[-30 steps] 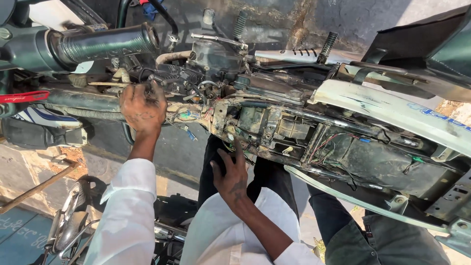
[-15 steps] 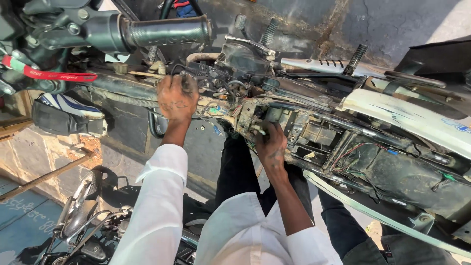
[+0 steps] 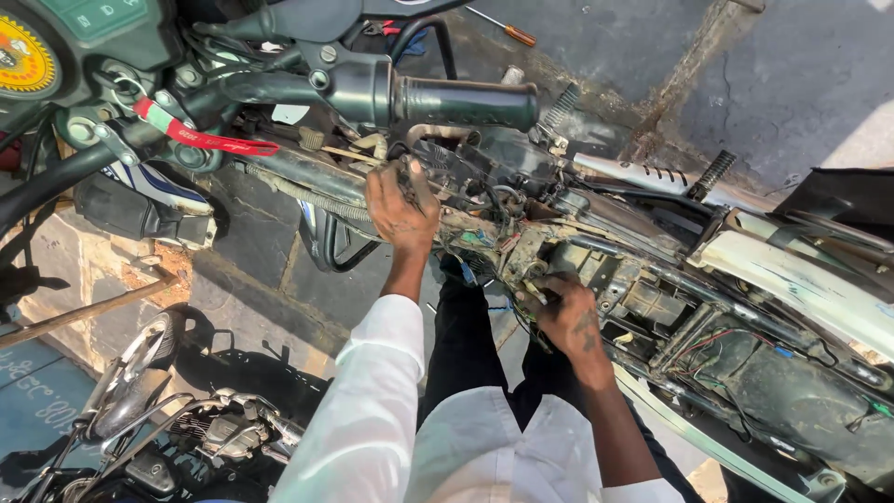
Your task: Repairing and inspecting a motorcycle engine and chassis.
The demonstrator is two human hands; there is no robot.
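I look down on a stripped motorcycle frame [image 3: 596, 224] with bare wiring and a dirty battery bay. My left hand [image 3: 400, 200] grips the greasy engine parts and cables under the handlebar grip [image 3: 466, 101]. My right hand [image 3: 563, 312] is closed on a bundle of wires [image 3: 526, 289] at the edge of the open frame compartment [image 3: 643, 298]. Both forearms come up from white sleeves at the bottom of the view.
A red-tagged lever [image 3: 209, 140] and the instrument dial [image 3: 23, 56] sit at top left. A screwdriver [image 3: 507, 30] lies on the concrete beyond. A second motorcycle [image 3: 168, 419] stands at lower left. A white side panel [image 3: 801, 275] runs along the right.
The view has shifted so the bike sits further right and lower. My right hand moved from hanging below the frame up onto the wires; my left hand stayed on the engine parts.
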